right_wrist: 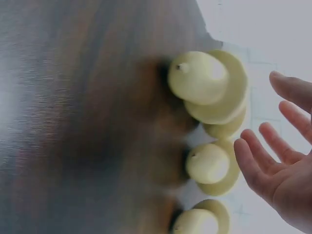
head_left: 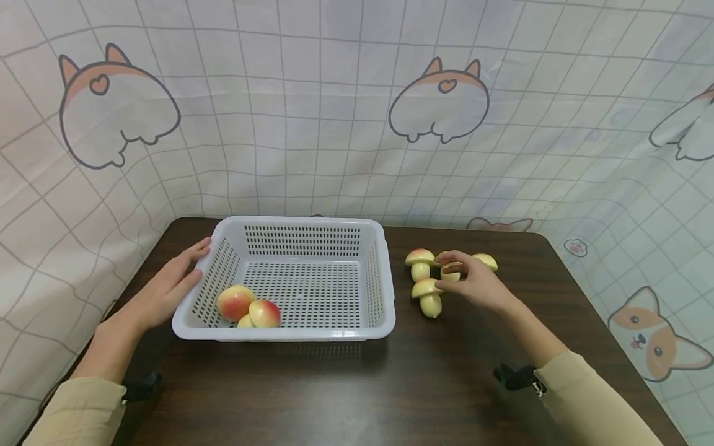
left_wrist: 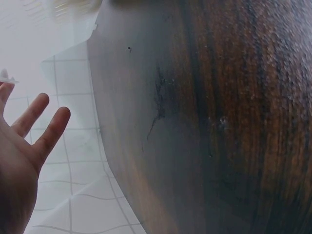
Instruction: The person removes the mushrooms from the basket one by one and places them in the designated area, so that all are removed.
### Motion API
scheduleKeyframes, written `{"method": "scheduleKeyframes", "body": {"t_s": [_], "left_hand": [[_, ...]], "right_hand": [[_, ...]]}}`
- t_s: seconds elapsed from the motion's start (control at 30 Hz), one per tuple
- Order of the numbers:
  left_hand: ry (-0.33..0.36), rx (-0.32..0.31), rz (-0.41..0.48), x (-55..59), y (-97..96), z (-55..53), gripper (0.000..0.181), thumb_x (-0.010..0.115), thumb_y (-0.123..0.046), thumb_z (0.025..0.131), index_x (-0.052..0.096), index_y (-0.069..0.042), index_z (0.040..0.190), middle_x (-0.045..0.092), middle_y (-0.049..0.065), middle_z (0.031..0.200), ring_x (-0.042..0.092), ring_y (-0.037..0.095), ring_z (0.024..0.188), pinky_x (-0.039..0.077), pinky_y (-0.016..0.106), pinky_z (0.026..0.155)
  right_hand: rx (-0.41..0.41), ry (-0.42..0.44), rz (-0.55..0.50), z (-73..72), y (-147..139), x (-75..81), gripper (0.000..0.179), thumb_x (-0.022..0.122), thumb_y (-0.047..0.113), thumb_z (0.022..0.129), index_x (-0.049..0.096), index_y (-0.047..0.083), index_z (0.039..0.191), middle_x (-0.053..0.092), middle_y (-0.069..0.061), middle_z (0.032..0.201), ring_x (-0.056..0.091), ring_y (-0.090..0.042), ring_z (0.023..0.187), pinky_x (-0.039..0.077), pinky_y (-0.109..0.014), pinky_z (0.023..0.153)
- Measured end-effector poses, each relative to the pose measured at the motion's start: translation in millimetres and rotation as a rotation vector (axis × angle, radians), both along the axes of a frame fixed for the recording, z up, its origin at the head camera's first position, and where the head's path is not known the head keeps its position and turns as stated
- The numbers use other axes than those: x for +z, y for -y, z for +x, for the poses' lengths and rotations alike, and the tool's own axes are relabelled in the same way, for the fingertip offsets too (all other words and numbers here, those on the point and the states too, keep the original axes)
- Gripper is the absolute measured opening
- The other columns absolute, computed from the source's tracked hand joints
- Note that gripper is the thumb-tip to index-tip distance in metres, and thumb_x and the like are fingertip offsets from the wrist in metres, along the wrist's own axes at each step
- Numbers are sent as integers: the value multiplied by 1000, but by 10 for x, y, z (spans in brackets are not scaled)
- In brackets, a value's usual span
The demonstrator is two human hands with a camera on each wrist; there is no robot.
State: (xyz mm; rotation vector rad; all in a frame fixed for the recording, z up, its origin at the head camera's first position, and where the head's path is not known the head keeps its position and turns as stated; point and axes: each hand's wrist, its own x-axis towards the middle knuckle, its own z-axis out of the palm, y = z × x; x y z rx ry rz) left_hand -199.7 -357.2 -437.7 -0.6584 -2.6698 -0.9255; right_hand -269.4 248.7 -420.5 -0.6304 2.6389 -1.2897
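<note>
My left hand (head_left: 162, 291) rests its extended fingers on the left rim of a white perforated plastic basket (head_left: 284, 334). In the left wrist view that hand (left_wrist: 19, 151) shows spread fingers. Inside the basket's front left corner lie toy mushrooms with red-and-yellow caps, one (head_left: 235, 302) behind another (head_left: 264, 314). My right hand (head_left: 476, 282) hovers over a group of similar mushrooms right of the basket, its fingers apart and bent. The nearest mushroom (head_left: 429, 297) is by the thumb; another (head_left: 421, 264) stands behind it. The right wrist view shows a pale mushroom stem (right_wrist: 197, 78) away from the palm (right_wrist: 292, 190).
Everything stands on a dark brown wooden table (head_left: 312, 396). A white gridded cloth (head_left: 334, 161) with cartoon corgis hangs behind and at both sides. One more mushroom (head_left: 486, 261) shows past the right hand. Dark wrist straps (head_left: 515, 376) sit at the sleeves.
</note>
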Motion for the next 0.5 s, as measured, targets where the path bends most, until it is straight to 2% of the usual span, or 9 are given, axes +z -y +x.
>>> {"method": "scheduleKeyframes", "body": {"t_s": [0.3,0.37,0.43,0.5], "left_hand": [[14,10,-4,1,4,-10,51,48,-18,107,39,-2,154,28,11,167,42,42,133,22,8,99],[25,14,-1,1,3,-6,51,48,-19,107,38,-3,154,27,11,167,39,44,136,25,15,105],[35,17,6,1,2,-2,51,48,-19,107,38,-3,154,27,10,167,37,46,138,29,31,112],[43,22,11,0,0,3,51,47,-20,107,38,-3,154,26,10,168,35,47,140,30,46,113]], "right_hand": [[26,-61,14,-93,223,297,48,80,22,92,61,7,134,60,-16,135,56,-35,126,52,-50,93],[36,-88,40,-100,294,355,46,80,24,92,62,10,133,63,-12,134,58,-32,124,51,-49,93],[53,-116,61,-107,367,408,45,79,25,93,63,12,133,64,-8,133,59,-31,123,51,-48,92],[79,-120,59,-113,438,457,44,79,26,94,63,14,133,65,-5,132,60,-30,122,51,-48,92]]}}
